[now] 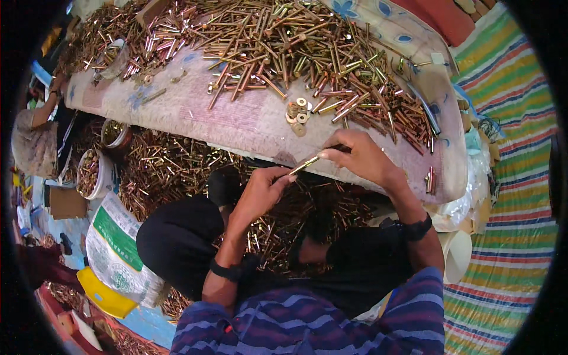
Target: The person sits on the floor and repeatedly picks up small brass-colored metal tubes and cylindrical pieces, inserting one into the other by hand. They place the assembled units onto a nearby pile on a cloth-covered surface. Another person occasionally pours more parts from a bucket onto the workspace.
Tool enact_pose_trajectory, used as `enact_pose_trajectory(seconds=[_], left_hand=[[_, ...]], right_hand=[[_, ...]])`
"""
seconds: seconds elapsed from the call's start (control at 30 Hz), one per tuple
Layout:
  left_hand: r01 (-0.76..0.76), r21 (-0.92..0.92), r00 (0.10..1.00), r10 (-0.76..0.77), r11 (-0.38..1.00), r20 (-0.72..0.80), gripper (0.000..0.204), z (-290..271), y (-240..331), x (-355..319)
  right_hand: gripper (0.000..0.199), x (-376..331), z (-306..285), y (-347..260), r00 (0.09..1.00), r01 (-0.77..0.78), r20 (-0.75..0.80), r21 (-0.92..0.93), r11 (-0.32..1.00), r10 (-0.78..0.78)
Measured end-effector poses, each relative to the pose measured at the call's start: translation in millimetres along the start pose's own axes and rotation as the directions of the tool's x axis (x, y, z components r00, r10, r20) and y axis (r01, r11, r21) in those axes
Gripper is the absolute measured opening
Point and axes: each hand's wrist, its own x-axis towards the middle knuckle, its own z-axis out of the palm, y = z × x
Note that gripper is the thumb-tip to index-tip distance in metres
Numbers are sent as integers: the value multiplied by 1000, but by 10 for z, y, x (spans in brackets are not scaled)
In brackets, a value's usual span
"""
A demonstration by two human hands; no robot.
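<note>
Between my two hands, just over the front edge of the table, I hold a long gold-coloured metal bolt at a slant. My left hand pinches its lower left end. The fingers of my right hand are closed on its upper right end. Beyond my hands, a heap of similar bolts covers much of the cloth-topped table. A small cluster of flat round washers lies on the cloth a little beyond the held bolt.
Under the table, loose bolts are piled around my legs. To the left stand a white bucket of metal parts, a smaller tub and a white-and-green sack. Another person's arm reaches in at far left. Striped sheeting spreads along the right.
</note>
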Motion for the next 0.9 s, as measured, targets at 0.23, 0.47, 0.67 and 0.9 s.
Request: enact_pose_trajectory(seconds=[0.23, 0.47, 0.67, 0.9], left_hand=[[56, 23, 998, -57, 998, 40, 26, -5, 64, 15], [123, -45, 990, -119, 991, 76, 26, -39, 141, -11], [216, -198, 962, -174, 956, 208, 24, -95, 96, -14], [106, -164, 976, -72, 981, 203, 26, -122, -17, 14]], right_hand=[[27, -18, 2, 14, 998, 65, 34, -164, 984, -60], [27, -25, -21, -78, 995, -85, 58, -41, 996, 87], [22, -7, -44, -145, 997, -44, 67, 39, 998, 41], [23, -40, -95, -251, 994, -1, 109, -138, 990, 16]])
